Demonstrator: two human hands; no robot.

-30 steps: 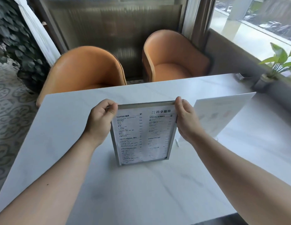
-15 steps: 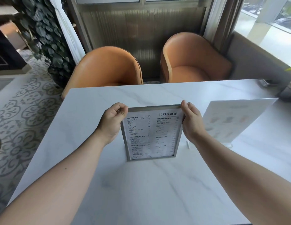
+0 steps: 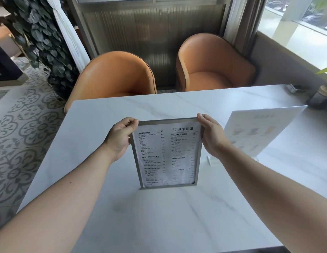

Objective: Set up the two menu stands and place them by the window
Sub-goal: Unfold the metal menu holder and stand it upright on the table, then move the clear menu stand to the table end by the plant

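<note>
A metal-framed menu stand [image 3: 167, 154] with a printed drinks list stands upright in the middle of the white marble table [image 3: 159, 216]. My left hand [image 3: 120, 137] pinches its top left corner and my right hand [image 3: 213, 136] grips its top right corner. A second menu stand [image 3: 259, 133], clear acrylic with pale drink pictures, stands upright to the right, behind my right wrist, nearer the window [image 3: 294, 21].
Two orange chairs [image 3: 113, 79] [image 3: 212, 66] stand behind the table's far edge. A dark pot [image 3: 319, 98] with a green plant sits at the far right by the window ledge. A leafy plant [image 3: 42, 42] and patterned floor tiles [image 3: 22, 128] lie to the left.
The view has swung left, so the window and pot sit farther right in frame. Both hands still hold the framed menu's top corners, and it stays upright on the table.
</note>
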